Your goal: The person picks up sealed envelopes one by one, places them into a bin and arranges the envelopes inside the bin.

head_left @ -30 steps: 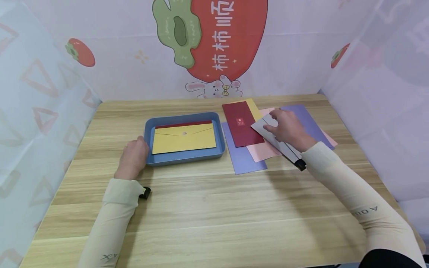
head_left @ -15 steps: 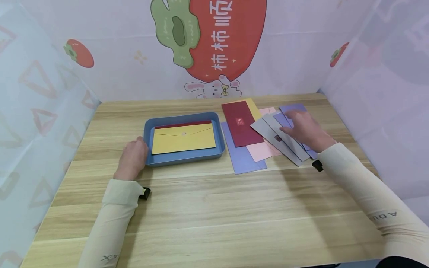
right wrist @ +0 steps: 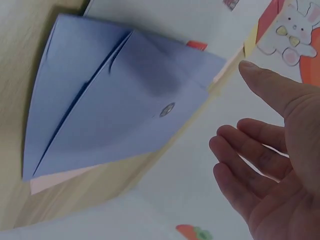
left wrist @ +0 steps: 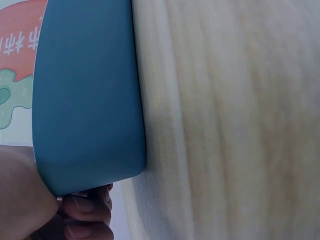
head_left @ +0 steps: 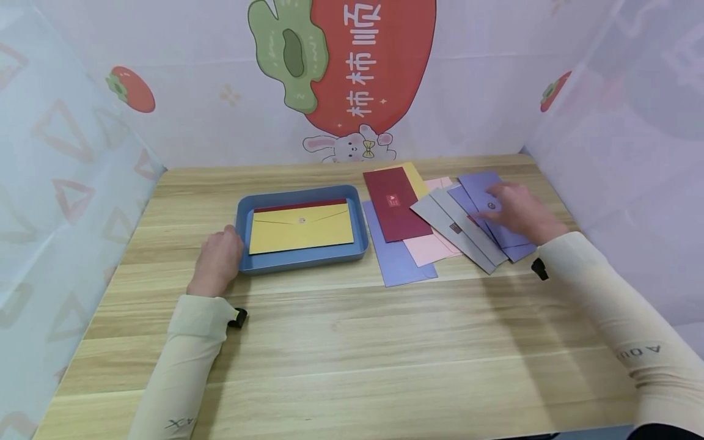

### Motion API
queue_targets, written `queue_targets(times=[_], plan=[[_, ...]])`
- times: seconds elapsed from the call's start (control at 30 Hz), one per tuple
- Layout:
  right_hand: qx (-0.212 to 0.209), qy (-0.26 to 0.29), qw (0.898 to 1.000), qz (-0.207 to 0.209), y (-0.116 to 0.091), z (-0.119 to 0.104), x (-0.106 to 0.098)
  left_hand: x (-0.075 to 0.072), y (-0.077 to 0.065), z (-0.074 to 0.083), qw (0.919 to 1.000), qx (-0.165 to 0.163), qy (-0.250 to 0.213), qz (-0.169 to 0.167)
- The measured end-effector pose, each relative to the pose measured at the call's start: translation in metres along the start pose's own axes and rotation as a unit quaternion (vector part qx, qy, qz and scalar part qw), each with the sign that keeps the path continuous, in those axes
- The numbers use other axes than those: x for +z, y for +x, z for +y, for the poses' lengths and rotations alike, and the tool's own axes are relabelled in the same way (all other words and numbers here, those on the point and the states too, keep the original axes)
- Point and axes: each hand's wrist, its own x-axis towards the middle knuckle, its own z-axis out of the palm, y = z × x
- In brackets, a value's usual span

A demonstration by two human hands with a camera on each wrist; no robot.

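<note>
My left hand (head_left: 216, 260) grips the left end of a blue tray (head_left: 308, 263); in the left wrist view, the thumb and curled fingers (left wrist: 87, 210) meet its end wall. Inside the tray lies a yellow envelope (head_left: 301, 232) over a dark red envelope (head_left: 330, 203), of which only a strip shows. My right hand (head_left: 522, 211) hovers over purple envelopes (head_left: 477, 184) at the right, thumb and fingers spread with nothing between them. Their flap and round seal show in the right wrist view. Two grey envelopes (head_left: 451, 227) overlap them on the left.
Between the tray and the grey envelopes lie a dark red envelope (head_left: 387, 214), a yellow envelope (head_left: 414, 174), a pink envelope (head_left: 426, 250) and another purple envelope (head_left: 401, 269). Printed cloth walls (head_left: 203, 122) enclose the wooden table (head_left: 330, 342) at the back and sides.
My right hand has let go of the grey envelopes and moved right, over the purple ones. These envelopes have come to lie fanned out. The left hand and tray have stayed in place.
</note>
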Motion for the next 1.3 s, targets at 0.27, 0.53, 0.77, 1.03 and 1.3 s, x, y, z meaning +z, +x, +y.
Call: queue_targets(times=[0.27,0.53,0.77,1.03,1.3], plan=[[0.030,-0.009,0.999,-0.004,0.001,0.030,-0.004,0.000,0.000,0.001,1.0000,-0.002,-0.002,0.001],[0.041,-0.014,0.999,-0.014,-0.001,0.053,-0.005,-0.001,-0.001,-0.001,1.0000,0.000,-0.003,0.003],[0.088,0.024,0.995,-0.041,-0.003,0.074,0.001,-0.001,0.000,-0.001,1.0000,-0.002,-0.005,-0.001],[0.130,0.067,0.987,-0.065,-0.006,0.090,0.002,0.000,0.000,-0.001,1.0000,-0.003,-0.005,0.000],[0.171,0.078,0.978,-0.092,-0.002,0.096,0.003,-0.001,-0.001,0.000,1.0000,-0.004,-0.003,-0.001]])
